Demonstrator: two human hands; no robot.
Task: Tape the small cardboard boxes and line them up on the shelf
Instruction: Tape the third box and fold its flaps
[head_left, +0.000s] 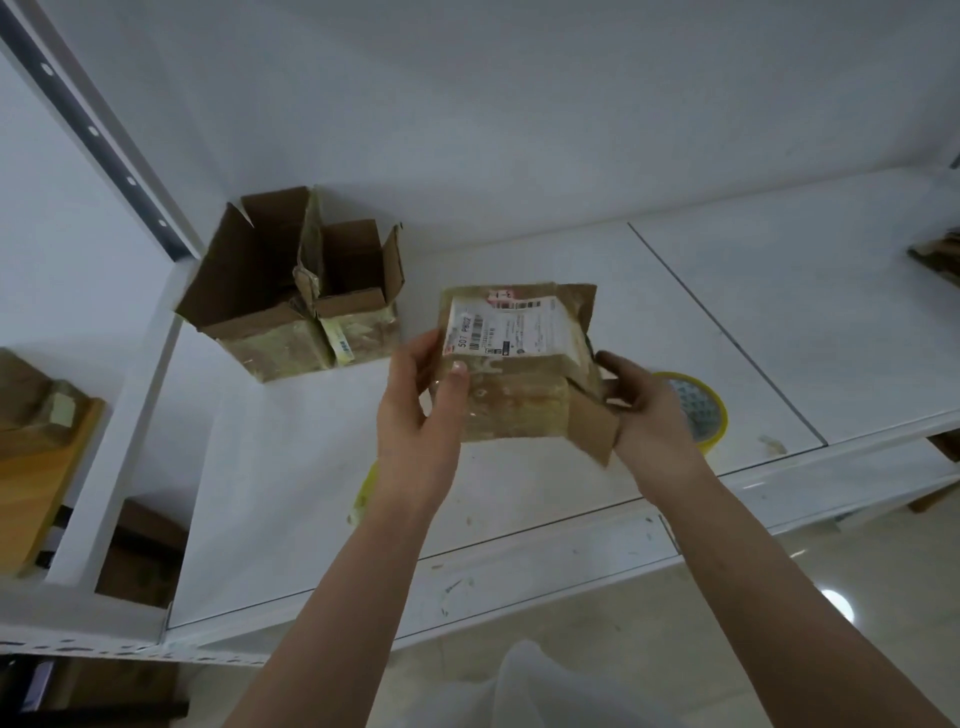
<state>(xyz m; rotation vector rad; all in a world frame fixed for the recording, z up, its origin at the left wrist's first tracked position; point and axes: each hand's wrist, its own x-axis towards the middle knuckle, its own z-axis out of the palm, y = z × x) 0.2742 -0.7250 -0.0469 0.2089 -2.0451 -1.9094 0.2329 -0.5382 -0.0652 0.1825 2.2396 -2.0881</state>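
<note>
Where both forearms reach up from the bottom edge, held above the white shelf: a small cardboard box with a shipping label. Left hand curled round its left side, thumb pressed on the taped front. Right hand gripping its right end beside a loose flap, fingertips partly hidden behind the cardboard. Just right of that box, mostly covered by the right hand, a yellow tape roll. Farther back, left of it, two open boxes touching side by side; contents too dark to make out.
</note>
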